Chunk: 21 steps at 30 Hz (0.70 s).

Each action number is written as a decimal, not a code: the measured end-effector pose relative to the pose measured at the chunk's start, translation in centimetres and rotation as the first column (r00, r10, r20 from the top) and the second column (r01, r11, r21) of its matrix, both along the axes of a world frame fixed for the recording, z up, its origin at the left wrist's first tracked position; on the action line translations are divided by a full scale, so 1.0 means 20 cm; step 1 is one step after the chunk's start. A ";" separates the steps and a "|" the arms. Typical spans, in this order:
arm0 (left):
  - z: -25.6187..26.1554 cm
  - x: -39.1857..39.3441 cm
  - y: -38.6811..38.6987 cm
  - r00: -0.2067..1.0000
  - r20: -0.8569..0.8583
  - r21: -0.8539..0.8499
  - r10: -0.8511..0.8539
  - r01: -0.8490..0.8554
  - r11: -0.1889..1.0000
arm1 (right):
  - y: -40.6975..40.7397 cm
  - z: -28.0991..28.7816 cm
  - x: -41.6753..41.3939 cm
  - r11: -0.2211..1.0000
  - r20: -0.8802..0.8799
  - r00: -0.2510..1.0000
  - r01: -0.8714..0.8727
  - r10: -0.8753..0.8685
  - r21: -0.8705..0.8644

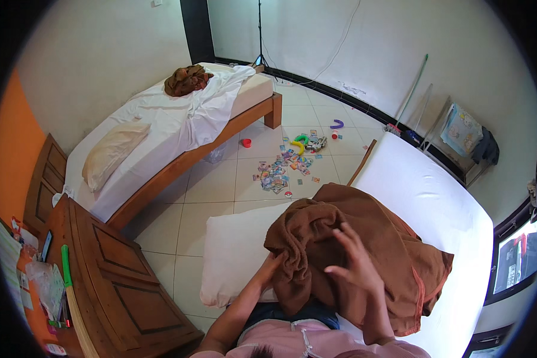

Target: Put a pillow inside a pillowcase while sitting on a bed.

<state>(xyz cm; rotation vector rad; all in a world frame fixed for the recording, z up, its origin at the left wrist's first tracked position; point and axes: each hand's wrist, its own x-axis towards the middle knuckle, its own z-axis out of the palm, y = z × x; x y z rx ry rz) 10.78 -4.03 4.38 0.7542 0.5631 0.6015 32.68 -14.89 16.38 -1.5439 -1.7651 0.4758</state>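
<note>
A brown blanket (pixel 376 237) with an orange-brown bound edge lies bunched in front of me, over a bed with a white sheet (pixel 429 192). My left hand (pixel 275 264) grips the gathered side of the blanket, its fingers partly hidden in the folds. Over the middle of the blanket is my right hand (pixel 355 262), with fingers spread and nothing in it. Whether its underside touches the cloth I cannot tell. A white pillow (pixel 232 250) sits at the left, partly under the blanket.
Another wooden bed (pixel 197 165) holds a beige pillow (pixel 114 154) and a crumpled brown cloth (pixel 188 80). Scattered cards (pixel 275 172) and toys lie on the tiled floor. A carved wooden headboard (pixel 129 286) stands at left, a drying rack (pixel 447 129) at right.
</note>
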 end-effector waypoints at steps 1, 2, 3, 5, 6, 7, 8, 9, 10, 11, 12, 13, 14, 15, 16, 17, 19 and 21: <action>0.06 0.00 -0.01 1.000 -0.020 -0.015 0.005 -0.005 1.000 | -0.04 0.01 0.05 0.988 0.111 0.984 0.148 -0.142 -0.045; 0.09 -0.01 -0.01 0.999 -0.037 -0.024 0.007 -0.008 1.000 | -0.10 -0.04 0.13 0.955 0.219 0.939 0.287 -0.266 -0.072; 0.08 -0.01 0.01 0.999 -0.034 -0.020 0.012 -0.013 1.000 | -0.15 -0.07 0.21 0.890 0.317 0.871 0.434 -0.375 -0.138; 0.05 0.01 0.05 0.998 -0.046 0.033 -0.040 0.041 0.999 | -0.29 -0.25 0.42 0.758 0.444 0.748 0.620 -0.493 -0.203; 0.06 0.02 0.07 0.998 -0.041 0.036 -0.042 0.043 0.998 | -0.35 -0.30 0.48 0.612 0.453 0.703 0.706 -0.548 -0.356; 0.07 0.03 0.08 0.998 -0.029 0.020 -0.054 0.055 0.998 | -0.42 -0.36 0.54 0.610 0.456 0.699 0.710 -0.551 -0.351; 0.08 0.04 0.09 0.998 -0.018 0.002 -0.068 0.068 0.998 | -0.49 -0.40 0.58 0.618 0.365 0.736 0.677 -0.570 -0.400; 0.09 0.05 0.10 0.997 -0.014 0.002 -0.074 0.074 0.997 | -0.54 -0.45 0.60 0.625 0.271 0.762 0.641 -0.588 -0.445; 0.10 0.07 0.12 0.995 -0.021 0.020 -0.099 0.100 0.995 | -0.57 -0.52 0.60 0.616 0.277 0.753 0.651 -0.597 -0.443; 0.11 0.09 0.12 0.992 -0.028 0.037 -0.124 0.125 0.991 | -0.58 -0.60 0.61 0.658 0.195 0.756 0.645 -0.625 -0.388; 0.10 0.09 0.13 0.992 -0.031 0.034 -0.122 0.123 0.992 | -0.55 -0.60 0.58 0.703 0.106 0.766 0.629 -0.634 -0.331; 0.09 0.09 0.13 0.992 -0.032 0.065 -0.119 0.121 0.991 | -0.53 -0.60 0.56 0.704 0.106 0.768 0.626 -0.632 -0.335; 0.07 0.09 0.14 0.993 -0.033 0.096 -0.114 0.117 0.989 | -0.50 -0.59 0.55 0.666 0.145 0.743 0.656 -0.654 -0.355; 0.03 0.09 0.15 0.993 -0.033 0.093 -0.111 0.114 0.989 | -0.48 -0.57 0.54 0.626 0.186 0.715 0.686 -0.674 -0.370; -0.02 0.10 0.16 0.992 -0.039 0.065 -0.121 0.123 0.990 | -0.47 -0.60 0.54 0.658 0.130 0.692 0.718 -0.710 -0.227; -0.07 0.10 0.17 0.991 -0.044 0.036 -0.129 0.130 0.991 | -0.46 -0.62 0.58 0.661 0.133 0.695 0.715 -0.706 -0.227; -0.14 0.10 0.19 0.989 -0.099 0.112 -0.109 0.120 0.986 | -0.46 -0.65 0.69 0.696 0.077 0.700 0.714 -0.710 -0.072; -0.20 0.09 0.18 0.984 -0.159 0.183 -0.075 0.104 0.978 | -0.39 -0.54 0.74 0.689 -0.041 0.693 0.720 -0.720 0.084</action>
